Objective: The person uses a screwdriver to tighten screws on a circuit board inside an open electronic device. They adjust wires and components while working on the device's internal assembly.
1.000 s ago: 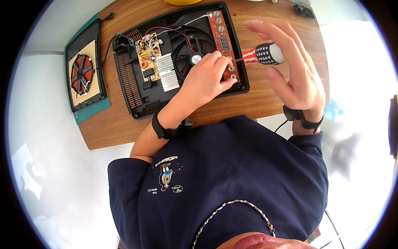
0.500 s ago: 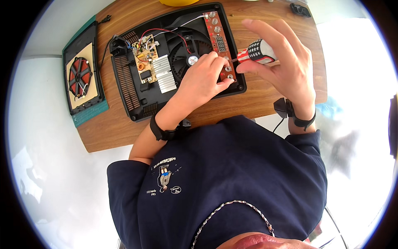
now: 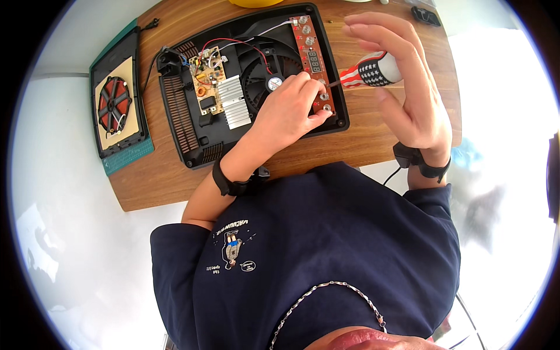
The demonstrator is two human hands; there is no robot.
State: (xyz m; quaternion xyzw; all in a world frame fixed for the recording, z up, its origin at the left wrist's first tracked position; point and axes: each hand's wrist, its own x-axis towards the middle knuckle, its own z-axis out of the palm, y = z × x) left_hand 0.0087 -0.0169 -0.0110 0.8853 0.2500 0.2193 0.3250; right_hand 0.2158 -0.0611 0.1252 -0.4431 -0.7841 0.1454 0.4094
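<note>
While the left grip (image 3: 289, 108) reaches down onto the near end of a red control board (image 3: 318, 74), its fingertips bent there, I can't tell whether it pinches anything. The right grip (image 3: 423, 108) is spread loosely around the butt of a flag-patterned screwdriver (image 3: 372, 70), whose shaft points left to the board, just beside those fingertips. An open black cooktop shell (image 3: 193, 128) on the wooden surface (image 3: 350, 140) holds the control board, a black fan (image 3: 274, 83), a silver heatsink (image 3: 233, 99) and a tan power board (image 3: 210, 73). Off left, a black-framed panel (image 3: 123, 51) bearing a red coil (image 3: 114, 105) lies on a teal cutting mat (image 3: 131, 154).
</note>
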